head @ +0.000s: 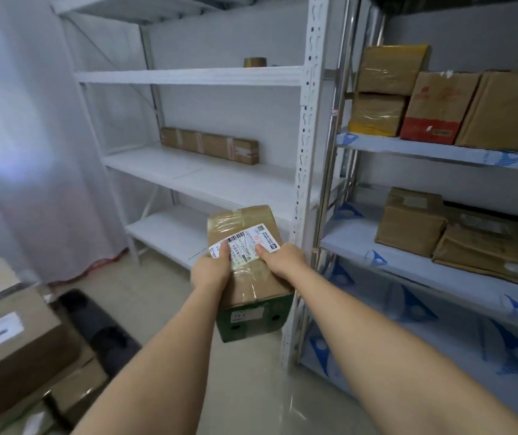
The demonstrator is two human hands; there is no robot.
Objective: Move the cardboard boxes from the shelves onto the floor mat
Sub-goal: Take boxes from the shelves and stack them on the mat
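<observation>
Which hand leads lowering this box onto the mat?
Left, probably: the dark floor mat lies lower left, on the left hand's side; both hands grip the taped brown cardboard box.

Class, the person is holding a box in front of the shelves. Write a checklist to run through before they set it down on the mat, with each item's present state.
1. Both hands on the carried box: ok, left hand and right hand grip its top from either side.
2. Box clear of the white shelf unit: ok.
3. Dark floor mat in view: ok, at lower left.
4. Free space on the mat: ok, bare patch beside the boxes on the floor.
5. Box weight: cannot tell.
</observation>
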